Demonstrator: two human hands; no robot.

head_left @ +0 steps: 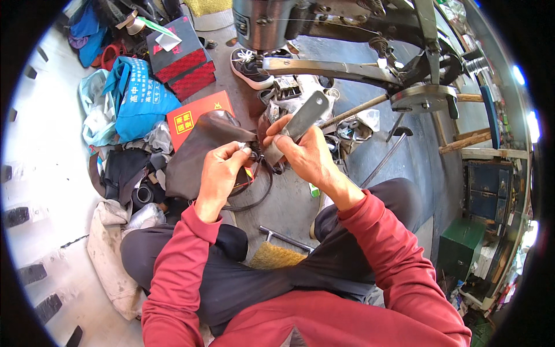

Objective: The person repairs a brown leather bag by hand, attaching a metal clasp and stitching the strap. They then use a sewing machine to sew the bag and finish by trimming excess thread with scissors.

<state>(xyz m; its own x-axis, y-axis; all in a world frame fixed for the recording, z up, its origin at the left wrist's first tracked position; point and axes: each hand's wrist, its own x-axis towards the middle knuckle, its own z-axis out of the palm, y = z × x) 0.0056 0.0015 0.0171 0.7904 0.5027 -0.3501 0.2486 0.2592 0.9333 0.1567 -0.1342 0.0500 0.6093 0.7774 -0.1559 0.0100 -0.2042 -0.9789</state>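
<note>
My left hand (221,173) is closed, thumb and finger pinched on a small pale bit against dark leather; what it is I cannot make out. Under and beside that hand lies a dark brown leather bag (199,141), its thin strap (267,188) looping down in front. My right hand (312,159) grips a flat metal blade (309,113) with a hole near its upper end. The blade slants up and to the right, its lower part running behind my fingers close to the bag's strap. A small gap separates the two hands.
An old sewing machine (347,70) with a handwheel overhangs the far side. Left stand a red box (222,103), dark boxes (178,46) and a blue bag (141,104). A dark sneaker (251,72) lies beyond my hands. A green box (461,247) is at right.
</note>
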